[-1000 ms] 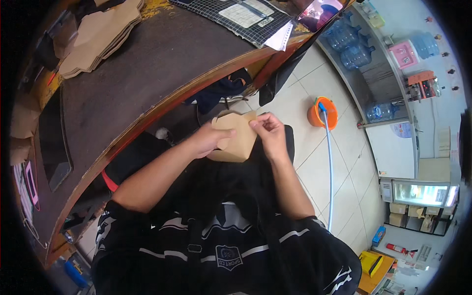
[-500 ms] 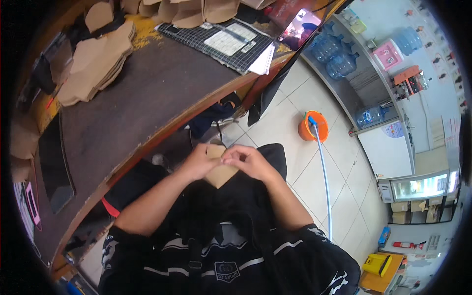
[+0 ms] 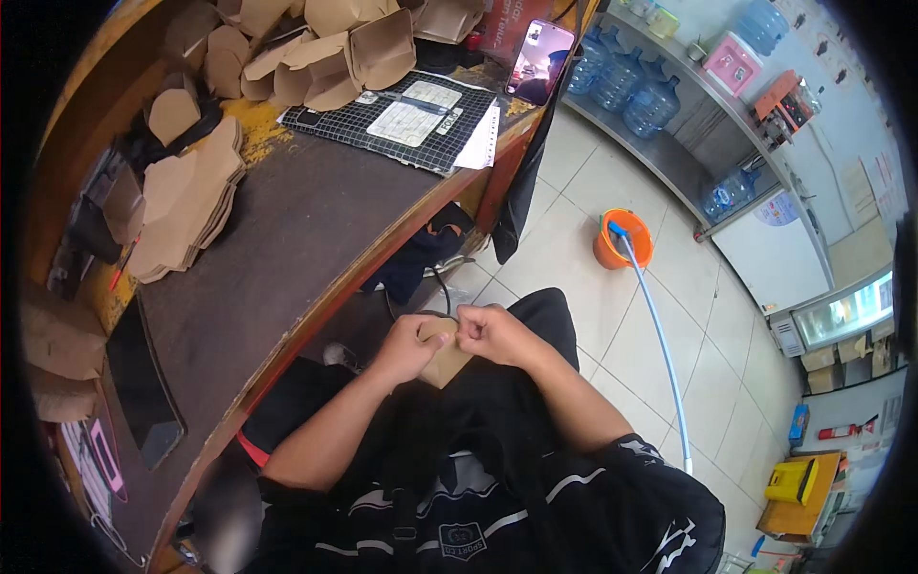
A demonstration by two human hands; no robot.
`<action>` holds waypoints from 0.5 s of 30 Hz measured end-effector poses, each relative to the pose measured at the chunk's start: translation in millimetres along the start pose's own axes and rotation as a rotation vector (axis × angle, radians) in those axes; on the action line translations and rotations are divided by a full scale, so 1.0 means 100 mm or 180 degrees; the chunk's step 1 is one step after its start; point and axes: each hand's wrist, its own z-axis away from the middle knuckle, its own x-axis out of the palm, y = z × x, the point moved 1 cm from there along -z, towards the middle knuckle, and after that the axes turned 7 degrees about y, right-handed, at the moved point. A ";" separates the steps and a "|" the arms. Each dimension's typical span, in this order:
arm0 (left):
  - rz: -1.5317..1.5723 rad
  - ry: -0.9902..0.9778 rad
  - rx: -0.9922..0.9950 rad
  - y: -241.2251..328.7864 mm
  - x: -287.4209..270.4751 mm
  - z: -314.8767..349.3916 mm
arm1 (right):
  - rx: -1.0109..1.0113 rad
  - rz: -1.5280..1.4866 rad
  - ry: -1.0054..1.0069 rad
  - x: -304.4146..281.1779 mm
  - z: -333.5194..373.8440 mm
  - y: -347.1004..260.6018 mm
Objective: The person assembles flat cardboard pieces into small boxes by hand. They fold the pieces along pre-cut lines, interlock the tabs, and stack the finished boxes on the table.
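Head view has the brown carton [image 3: 444,367] below mid-frame, the left hand [image 3: 407,350] gripping it, the right hand's [image 3: 491,335] fingers pinching its edge, apparently mid-fold, the next move likely needing firm pressure.

the bare left hand [image 3: 409,352] and bare right hand [image 3: 492,335] are just beside each other before the body, left thumb [image 3: 436,342] aimed at the right hand, right fingers curled inward. the bare left forearm [image 3: 335,421] slants up rightward, the bare right forearm [image 3: 579,400] up leftward.
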 end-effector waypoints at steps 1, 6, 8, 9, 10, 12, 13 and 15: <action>-0.0033 -0.0016 -0.0004 0.02 0.00 0.00 | -0.0023 0.0013 -0.0043 -0.02 0.01 -0.01; 0.0778 -0.0266 -0.0410 -0.14 0.00 -0.01 | -0.0191 0.0025 -0.0107 -0.02 0.06 -0.07; 0.1642 -0.0637 -0.0768 -0.15 0.00 0.00 | -0.0245 -0.0047 -0.0092 -0.04 0.08 -0.12; 0.1587 -0.0774 -0.0625 -0.16 0.00 0.00 | -0.0188 0.0016 -0.0144 -0.04 0.09 -0.12; 0.1534 -0.0903 -0.0466 -0.17 -0.01 -0.01 | -0.0141 0.0091 -0.0197 -0.06 0.11 -0.11; 0.1550 -0.1064 -0.0293 -0.17 -0.01 -0.04 | -0.0216 0.0207 -0.0193 -0.07 0.10 -0.02; 0.1614 -0.1118 -0.0295 -0.15 -0.01 -0.04 | -0.0070 0.0281 -0.0167 -0.04 0.10 0.04; 0.1431 -0.1127 -0.0101 -0.10 -0.03 -0.05 | 0.0215 0.0430 -0.0115 -0.02 0.08 0.12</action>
